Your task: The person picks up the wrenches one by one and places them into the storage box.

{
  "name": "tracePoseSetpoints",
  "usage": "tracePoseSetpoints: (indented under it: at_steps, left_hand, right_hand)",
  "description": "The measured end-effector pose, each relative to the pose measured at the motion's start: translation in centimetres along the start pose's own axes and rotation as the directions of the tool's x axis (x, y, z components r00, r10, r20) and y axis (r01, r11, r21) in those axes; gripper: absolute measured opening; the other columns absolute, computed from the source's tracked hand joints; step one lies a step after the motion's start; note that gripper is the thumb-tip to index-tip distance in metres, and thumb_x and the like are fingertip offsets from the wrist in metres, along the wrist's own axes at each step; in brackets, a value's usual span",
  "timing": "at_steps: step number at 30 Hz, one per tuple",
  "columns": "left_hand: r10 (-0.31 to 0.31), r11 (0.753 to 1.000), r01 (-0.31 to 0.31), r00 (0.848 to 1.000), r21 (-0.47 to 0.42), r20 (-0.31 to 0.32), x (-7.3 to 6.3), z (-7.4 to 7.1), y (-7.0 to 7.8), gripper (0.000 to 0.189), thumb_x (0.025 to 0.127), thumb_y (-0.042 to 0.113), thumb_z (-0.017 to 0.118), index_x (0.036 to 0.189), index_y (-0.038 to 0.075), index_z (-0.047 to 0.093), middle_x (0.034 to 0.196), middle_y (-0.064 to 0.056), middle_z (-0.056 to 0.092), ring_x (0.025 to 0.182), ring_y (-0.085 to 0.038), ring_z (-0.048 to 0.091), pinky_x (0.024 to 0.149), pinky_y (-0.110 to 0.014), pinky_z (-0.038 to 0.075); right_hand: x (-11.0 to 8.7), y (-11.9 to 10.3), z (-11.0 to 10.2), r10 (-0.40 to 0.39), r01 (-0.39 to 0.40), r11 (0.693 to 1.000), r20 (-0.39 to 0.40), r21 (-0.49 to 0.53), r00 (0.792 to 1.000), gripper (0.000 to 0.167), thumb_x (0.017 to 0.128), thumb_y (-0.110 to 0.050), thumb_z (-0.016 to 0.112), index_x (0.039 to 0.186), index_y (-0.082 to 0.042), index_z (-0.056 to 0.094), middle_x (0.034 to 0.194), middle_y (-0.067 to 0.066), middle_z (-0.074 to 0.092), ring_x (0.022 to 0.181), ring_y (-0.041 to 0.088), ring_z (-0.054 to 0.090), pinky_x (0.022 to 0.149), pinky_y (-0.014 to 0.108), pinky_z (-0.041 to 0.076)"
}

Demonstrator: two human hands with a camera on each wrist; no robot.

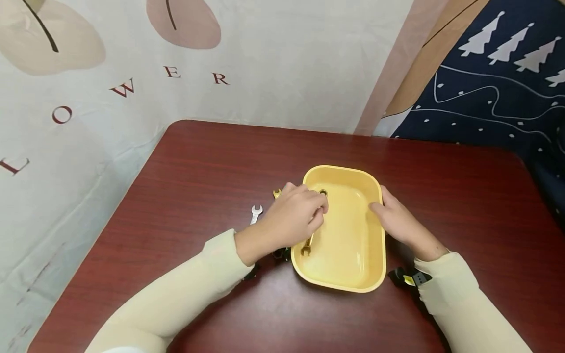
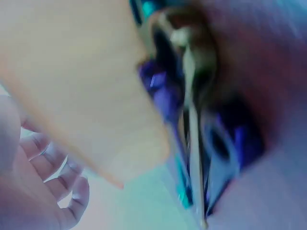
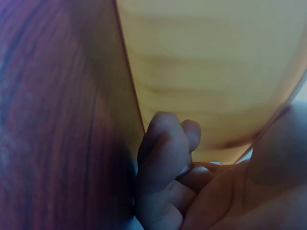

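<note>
A yellow plastic bin (image 1: 340, 284) stands on the dark red table. My right hand (image 1: 397, 220) grips its right side, thumb over the rim and fingers outside against the wall (image 3: 206, 72). Over the left rim reaches my left hand (image 1: 295, 215), fingers curled, holding a gold wrench (image 1: 306, 249) inside the bin. The wrench's ring end shows beyond the fingers and its open end below the hand; its middle is hidden. In the left wrist view, the bin's wall (image 2: 81, 86) partly covers the left hand (image 2: 43, 182).
Left of the bin lie a silver wrench (image 1: 256, 213) and another gold wrench (image 1: 277, 193), partly behind the left hand. Blurred tools with purple parts (image 2: 165, 96) show beside the bin in the left wrist view. A printed cloth (image 1: 287, 63) hangs behind the table (image 1: 229, 157).
</note>
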State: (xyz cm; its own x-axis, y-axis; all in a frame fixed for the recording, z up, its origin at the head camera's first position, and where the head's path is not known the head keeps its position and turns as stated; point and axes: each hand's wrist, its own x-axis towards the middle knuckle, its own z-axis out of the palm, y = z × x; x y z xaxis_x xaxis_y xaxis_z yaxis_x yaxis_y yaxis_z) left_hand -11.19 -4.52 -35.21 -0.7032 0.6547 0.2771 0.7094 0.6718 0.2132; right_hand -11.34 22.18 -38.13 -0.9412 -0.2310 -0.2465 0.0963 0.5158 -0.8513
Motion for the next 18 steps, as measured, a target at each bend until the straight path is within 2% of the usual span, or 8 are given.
tracePoseSetpoints:
  at_steps: [9, 18]
  left_hand:
    - [-0.096, 0.995, 0.096, 0.993, -0.009, -0.063, -1.0, -2.8, -1.9, 0.019, 0.093, 0.014, 0.051, 0.093, 0.017, 0.069, 0.082, 0.008, 0.067, 0.073, -0.013, 0.053, 0.078, -0.035, 0.039]
    - [-0.162, 0.987, 0.163, 0.985, 0.011, -0.067, -2.0, -3.4, -3.6, 0.015, 0.095, 0.019, 0.055, 0.095, 0.018, 0.07, 0.078, 0.009, 0.066, 0.07, -0.013, 0.055, 0.073, -0.034, 0.042]
  right_hand:
    - [0.2, -0.1, -0.1, -0.005, 0.005, 1.0, -0.001, 0.013, 1.0, 0.055, 0.104, -0.014, 0.036, 0.155, -0.005, 0.018, 0.109, 0.027, 0.061, 0.073, 0.021, 0.07, 0.068, 0.033, 0.057]
    - [0.2, -0.1, -0.1, -0.006, 0.006, 1.0, 0.002, 0.012, 1.0, 0.054, 0.104, -0.013, 0.037, 0.154, -0.003, 0.019, 0.103, 0.025, 0.062, 0.071, 0.021, 0.07, 0.066, 0.033, 0.057]
